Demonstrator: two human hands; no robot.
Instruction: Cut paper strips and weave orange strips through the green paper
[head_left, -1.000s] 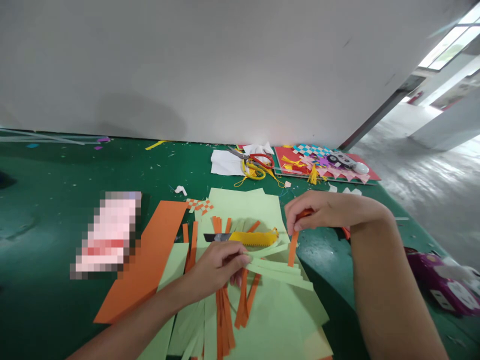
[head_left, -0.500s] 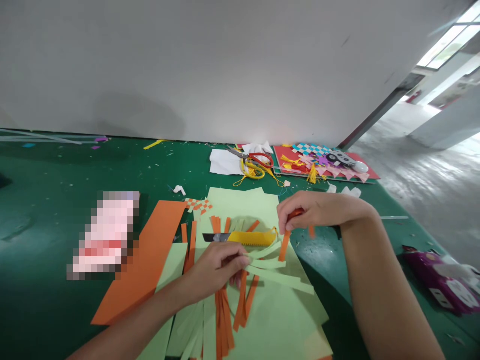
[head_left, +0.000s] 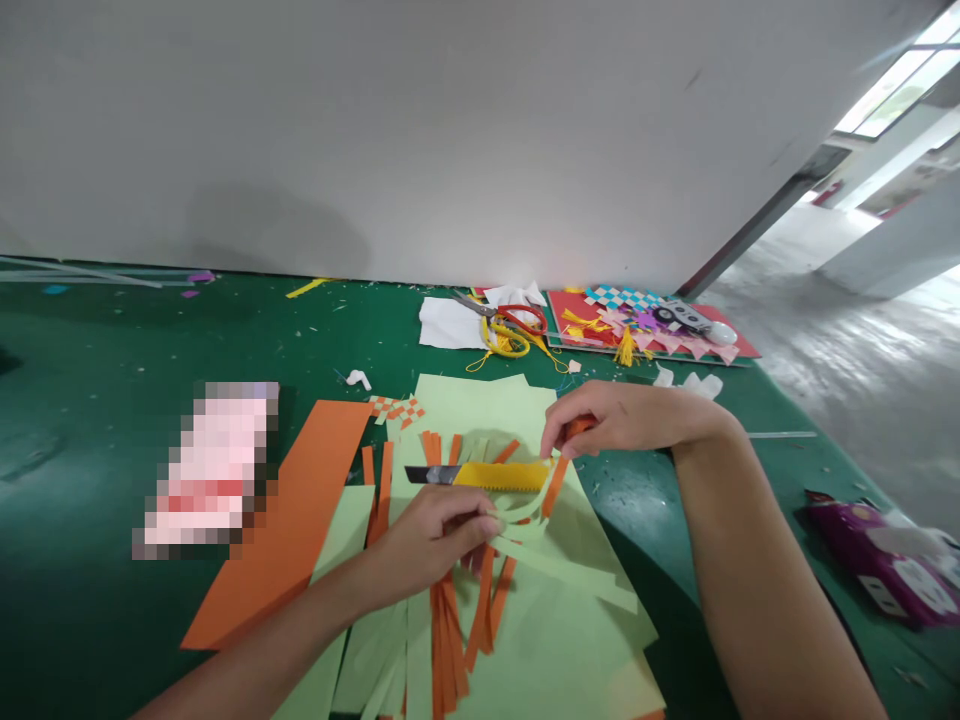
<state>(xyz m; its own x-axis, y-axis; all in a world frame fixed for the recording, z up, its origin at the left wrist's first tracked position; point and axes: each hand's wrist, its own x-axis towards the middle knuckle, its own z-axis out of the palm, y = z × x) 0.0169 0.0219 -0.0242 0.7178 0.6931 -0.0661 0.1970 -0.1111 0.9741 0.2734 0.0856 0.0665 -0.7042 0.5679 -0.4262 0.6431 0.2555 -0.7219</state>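
Note:
My left hand (head_left: 439, 540) is closed, thumb and fingers pinching several pale green paper strips (head_left: 574, 567) that fan out to the right. My right hand (head_left: 611, 415) is bent down at the wrist with its fingers closed on an orange paper strip (head_left: 555, 487), its lower end hanging toward the green strips. One green strip curves up close to my right fingertips. Just beyond my left hand lies a yellow utility knife (head_left: 504, 476) with its dark blade pointing left. Beneath both hands are pale green paper sheets (head_left: 487, 400). Loose orange strips (head_left: 448, 650) lie below my left hand.
A small orange-and-green woven piece (head_left: 397, 410) lies by an orange sheet (head_left: 292, 540). Red-handled scissors (head_left: 525, 320) rest near the wall on white paper. A red board (head_left: 739, 345) with trinkets is at the back right, a purple packet (head_left: 881, 560) at the right edge.
My right hand has moved slightly left with the orange strip, closer to the knife's handle. A green strip now bends upward toward its fingertips. My left hand has stayed in place.

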